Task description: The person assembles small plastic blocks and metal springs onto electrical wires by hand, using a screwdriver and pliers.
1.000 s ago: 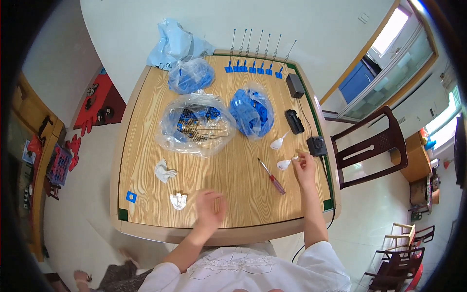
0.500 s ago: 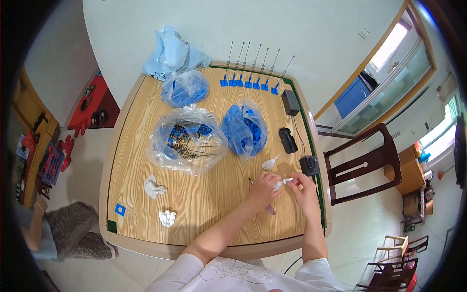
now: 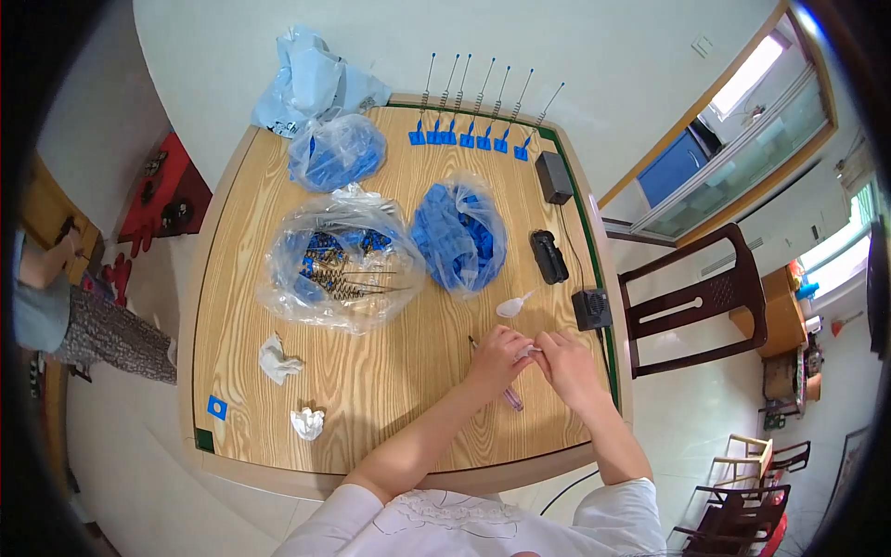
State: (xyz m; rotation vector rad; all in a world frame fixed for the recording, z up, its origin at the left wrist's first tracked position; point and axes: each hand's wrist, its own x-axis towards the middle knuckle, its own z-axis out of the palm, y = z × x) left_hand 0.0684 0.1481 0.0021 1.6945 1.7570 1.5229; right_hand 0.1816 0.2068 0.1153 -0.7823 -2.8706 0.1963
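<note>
White piece (image 3: 528,351), mostly hidden, sits pinched by narrowed fingers — left hand (image 3: 499,359) and right hand (image 3: 564,366) together — over the right side of the wood-grain table (image 3: 371,381). Beyond the table rises a pale wall (image 3: 575,56); right of it, a dark chair (image 3: 729,295); left of it, a person (image 3: 121,334).

White plastic piece (image 3: 528,351), glossy film bag (image 3: 343,317), wood-grain tabletop (image 3: 390,381), crumpled paper (image 3: 307,423).

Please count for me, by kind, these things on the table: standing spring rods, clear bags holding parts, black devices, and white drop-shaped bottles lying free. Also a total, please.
Standing spring rods: 7
Clear bags holding parts: 3
Black devices: 3
White drop-shaped bottle, lying free: 1
Total: 14
</note>
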